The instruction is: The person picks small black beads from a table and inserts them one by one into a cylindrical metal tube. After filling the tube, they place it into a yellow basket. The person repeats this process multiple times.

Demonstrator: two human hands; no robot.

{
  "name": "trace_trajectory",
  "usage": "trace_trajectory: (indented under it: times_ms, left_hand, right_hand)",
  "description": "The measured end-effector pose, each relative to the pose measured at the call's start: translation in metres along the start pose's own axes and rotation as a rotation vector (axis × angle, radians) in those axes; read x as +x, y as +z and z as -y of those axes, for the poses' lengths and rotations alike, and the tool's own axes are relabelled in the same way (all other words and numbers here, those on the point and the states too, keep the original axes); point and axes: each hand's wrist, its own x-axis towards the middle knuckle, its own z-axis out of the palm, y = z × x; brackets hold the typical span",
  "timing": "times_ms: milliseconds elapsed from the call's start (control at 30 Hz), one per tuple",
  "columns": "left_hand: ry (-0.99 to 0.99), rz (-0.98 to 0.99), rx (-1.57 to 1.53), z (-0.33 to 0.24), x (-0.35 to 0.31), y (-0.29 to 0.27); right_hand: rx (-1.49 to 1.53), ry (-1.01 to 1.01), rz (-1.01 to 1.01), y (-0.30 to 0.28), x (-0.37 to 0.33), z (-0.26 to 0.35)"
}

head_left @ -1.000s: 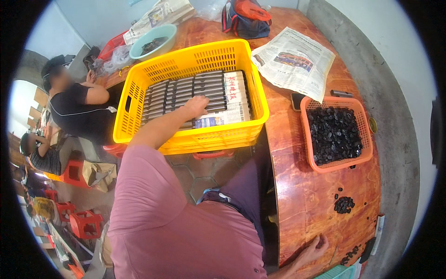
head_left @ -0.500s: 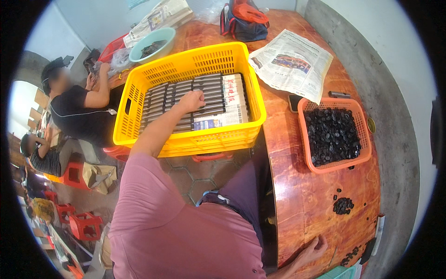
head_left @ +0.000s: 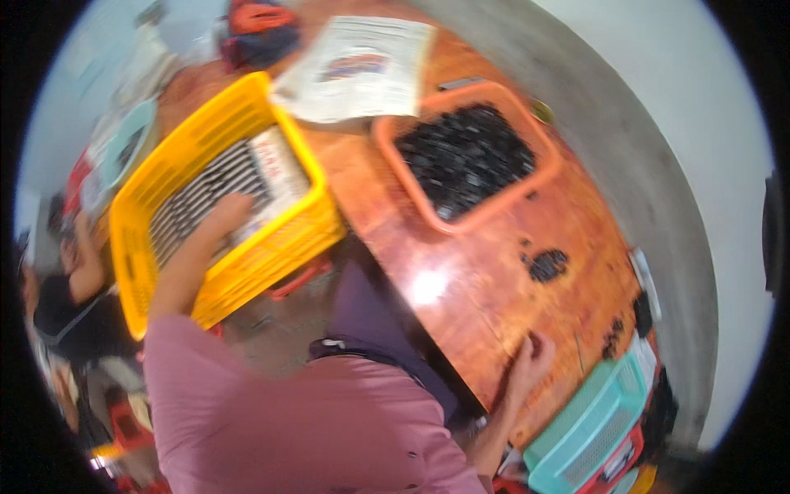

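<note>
Grey sticks [head_left: 183, 204] lie side by side in one yellow crate [head_left: 280, 263]; the left hand [head_left: 234, 212] is down at them, its fingers at their near end, close to one printed paper [head_left: 284, 169]; I cannot tell if those fingers are apart, together or clamped on a stick, for they are blurry; the sticks are too blurry to count; the right hand [head_left: 529, 362] is on or just over one table [head_left: 469, 313], well apart from the sticks; its fingers curl in, and I cannot tell if they hold anything; one orange basket [head_left: 409, 181] has a lot of black bits [head_left: 469, 156], too many to count; two small piles [head_left: 547, 265] of dark bits sit outside it; I see one green basket [head_left: 584, 424] and one newspaper [head_left: 354, 70].
</note>
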Motion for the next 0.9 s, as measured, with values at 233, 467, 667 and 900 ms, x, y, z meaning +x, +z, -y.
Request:
trace_trajectory:
  times_ms: [233,467,667,900]
  left_hand:
    - [0.016,-0.003,-0.049,0.003,0.001,-0.005]
    - [0.013,-0.321,-0.309,0.005,0.002,-0.075]
    - [0.191,-0.873,-0.538,-0.098,-0.016,-0.154]
    - [0.845,-0.615,-0.542,-0.316,-0.077,-0.101]
  right_hand:
    - [0.032,-0.012,-0.038,0.001,-0.002,-0.003]
    - [-0.009,-0.036,-0.029,-0.003,-0.006,0.007]
    - [-0.042,-0.108,-0.041,-0.007,-0.003,0.016]
    - [0.031,-0.141,0.070,-0.011,-0.021,0.021]
